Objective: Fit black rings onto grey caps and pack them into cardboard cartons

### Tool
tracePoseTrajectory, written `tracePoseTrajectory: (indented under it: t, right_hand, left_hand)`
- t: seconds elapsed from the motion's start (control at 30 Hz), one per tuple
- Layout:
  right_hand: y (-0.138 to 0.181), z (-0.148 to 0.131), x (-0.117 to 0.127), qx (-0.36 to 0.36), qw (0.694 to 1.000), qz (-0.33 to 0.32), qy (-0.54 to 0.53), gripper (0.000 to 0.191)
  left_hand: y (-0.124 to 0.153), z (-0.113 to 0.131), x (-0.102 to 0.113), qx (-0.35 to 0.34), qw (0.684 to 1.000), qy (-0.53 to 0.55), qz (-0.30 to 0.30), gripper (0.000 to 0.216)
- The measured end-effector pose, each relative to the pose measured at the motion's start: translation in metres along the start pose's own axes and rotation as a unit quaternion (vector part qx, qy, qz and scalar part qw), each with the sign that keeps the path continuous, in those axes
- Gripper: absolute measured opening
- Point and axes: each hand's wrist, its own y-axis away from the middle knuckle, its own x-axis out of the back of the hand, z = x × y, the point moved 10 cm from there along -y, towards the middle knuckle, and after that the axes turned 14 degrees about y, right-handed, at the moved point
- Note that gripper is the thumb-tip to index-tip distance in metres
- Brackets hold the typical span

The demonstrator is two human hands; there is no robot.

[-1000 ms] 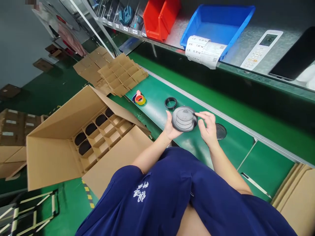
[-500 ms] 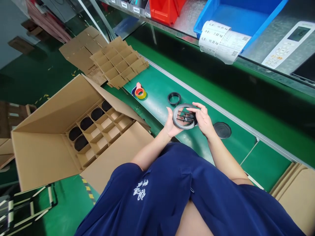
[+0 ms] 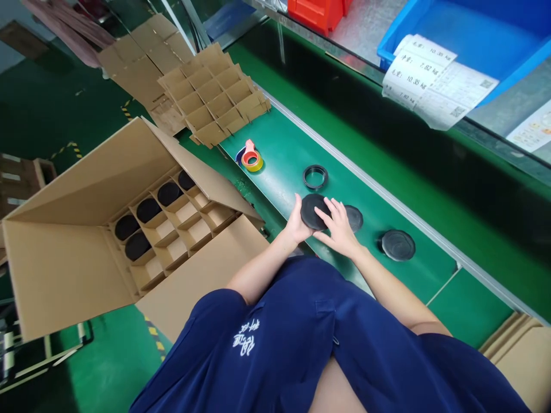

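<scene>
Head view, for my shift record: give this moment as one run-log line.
left hand: holds black round part | right hand: fingers on it | black ring: on green belt | divided carton: open

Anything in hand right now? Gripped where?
Yes: a black round disc. The left hand cups its near-left rim from below; the right hand lays its fingers across the disc's face and right edge.

We sit at a green conveyor belt [image 3: 387,189] edged by a metal rail [image 3: 387,198], under even light. Above it runs a metal shelf [image 3: 365,23] carrying a red bin [image 3: 318,11] and a blue bin [image 3: 473,28] with paper labels [image 3: 434,77]. The floor [image 3: 51,115] is dark green, with yellow-and-black tape marks. Flattened cardboard sheets [image 3: 129,51] lie beyond us.
</scene>
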Motion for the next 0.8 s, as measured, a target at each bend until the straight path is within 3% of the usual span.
tracePoseTrajectory:
  t: [0.1,0.17,0.33,0.47,0.63,0.8]
  right_hand:
    - [-0.018,0.007,-0.033,-0.021,0.998,-0.059,0.008,0.103]
    - [-0.042,0.021,-0.054,-0.035,0.995,-0.093,0.000,0.111]
    - [-0.127,0.101,-0.081,-0.184,0.978,-0.055,0.086,0.120]
    - [-0.173,0.135,-0.113,-0.192,0.971,-0.069,0.125,0.121]
    - [-0.180,0.146,-0.131,-0.189,0.962,-0.138,0.141,0.115]
    - [-0.201,0.125,-0.114,-0.147,0.974,-0.051,0.163,0.084]
  left_hand:
    - [-0.008,0.005,0.017,0.018,0.999,-0.023,0.021,0.079]
    - [-0.012,0.015,0.027,0.021,0.998,-0.033,0.043,0.084]
    - [-0.014,0.065,0.066,-0.023,0.987,-0.067,0.141,0.082]
    - [-0.006,0.096,0.104,-0.044,0.984,-0.046,0.165,0.079]
    - [0.019,0.116,0.153,-0.065,0.973,0.006,0.220,0.070]
    - [0.034,0.116,0.182,-0.076,0.955,0.015,0.285,0.051]
